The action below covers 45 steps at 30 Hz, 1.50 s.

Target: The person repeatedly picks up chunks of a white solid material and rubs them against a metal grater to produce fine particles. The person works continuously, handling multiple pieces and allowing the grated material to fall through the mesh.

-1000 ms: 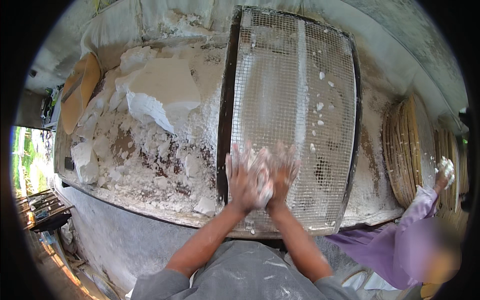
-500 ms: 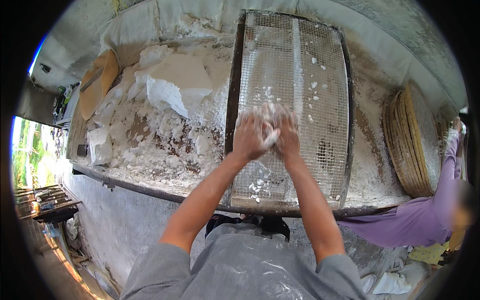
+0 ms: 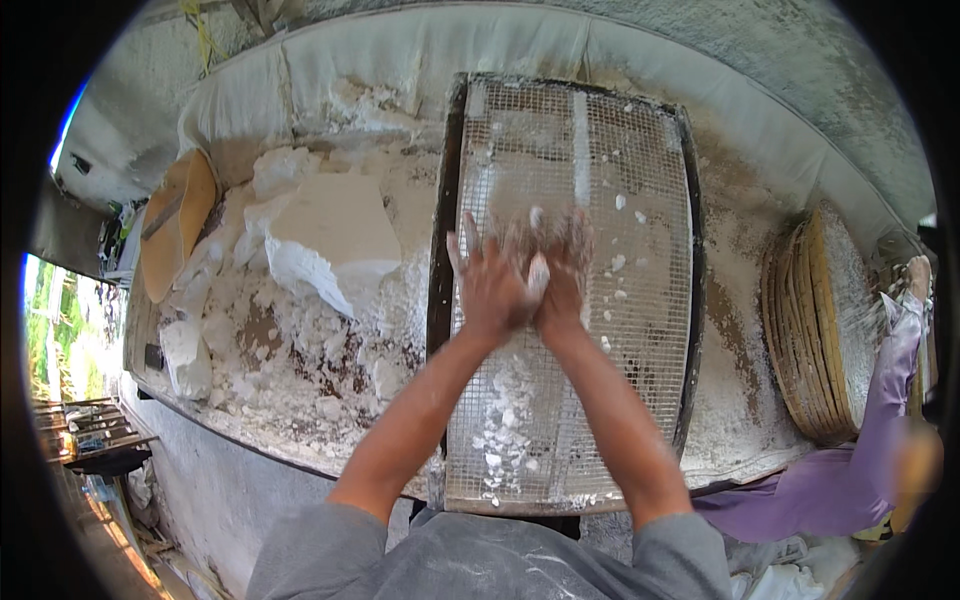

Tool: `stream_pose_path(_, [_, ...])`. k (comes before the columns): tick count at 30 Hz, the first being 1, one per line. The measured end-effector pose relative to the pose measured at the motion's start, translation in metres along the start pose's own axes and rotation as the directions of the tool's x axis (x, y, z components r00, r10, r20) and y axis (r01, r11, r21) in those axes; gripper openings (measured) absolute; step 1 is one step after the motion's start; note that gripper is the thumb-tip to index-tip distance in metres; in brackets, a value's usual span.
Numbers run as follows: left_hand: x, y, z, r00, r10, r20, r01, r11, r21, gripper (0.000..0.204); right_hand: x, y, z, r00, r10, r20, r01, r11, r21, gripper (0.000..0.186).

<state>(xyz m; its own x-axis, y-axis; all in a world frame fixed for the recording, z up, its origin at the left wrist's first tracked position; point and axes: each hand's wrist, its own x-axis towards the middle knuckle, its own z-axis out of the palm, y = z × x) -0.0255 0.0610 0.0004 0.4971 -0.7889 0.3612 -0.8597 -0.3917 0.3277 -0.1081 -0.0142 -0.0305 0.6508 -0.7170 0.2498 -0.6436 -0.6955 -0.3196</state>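
A wire-mesh screen in a dark wooden frame (image 3: 640, 400) lies across the powder-covered table in front of me. On its middle my left hand (image 3: 495, 285) rests palm down, powdery, with its fingers spread. My right hand (image 3: 563, 275) lies close beside it, thumbs nearly meeting, its outstretched fingers blurred by motion. Neither hand grasps anything visible; what lies under the palms is hidden. White crumbs (image 3: 505, 430) form a patch on the near part of the mesh, and small lumps (image 3: 620, 262) dot its right side.
Left of the screen sit a big white powder block (image 3: 335, 225) and loose chunks (image 3: 340, 350). A curved tan sheet (image 3: 180, 225) leans at the far left. Several round trays (image 3: 810, 330) stand stacked on edge at right, beside another person's purple sleeve (image 3: 885, 390).
Both hands have come apart from being bunched around white powder and now lie flatter, fingers stretched away from me. More crumbs lie on the near mesh. The view has tilted upward.
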Motion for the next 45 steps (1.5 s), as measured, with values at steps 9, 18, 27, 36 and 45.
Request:
stream_pose_path(9, [-0.021,-0.017,-0.009,0.963,0.248,0.110,-0.216,0.946,-0.242,0.090,-0.029,-0.002,-0.032,0.957,-0.233,0.173,0.247,0.967,-0.065,0.063])
stream_pose_path(18, [-0.228,0.027,-0.065,0.948,0.078,0.308,-0.048,0.993,-0.105,0.083,-0.232,-0.017,-0.065,0.972,0.203,-0.117,-0.218,0.968,-0.126,0.080])
stream_pose_path(27, [0.042,0.027,0.027,0.984,-0.033,0.173,0.025,0.998,0.049,0.068,0.069,0.125,-0.024,0.954,-0.028,-0.298,-0.002,0.995,-0.100,0.080])
stream_pose_path(36, [0.154,0.026,0.043,0.962,0.027,0.270,-0.014,0.999,-0.052,0.078,0.192,0.136,-0.035,0.994,-0.083,0.065,0.088,0.994,-0.072,0.076])
stream_pose_path(45, [-0.075,-0.001,-0.016,0.918,0.217,0.332,-0.210,0.976,-0.056,0.093,-0.024,0.042,-0.045,0.937,-0.271,0.218,0.298,0.949,-0.102,0.072])
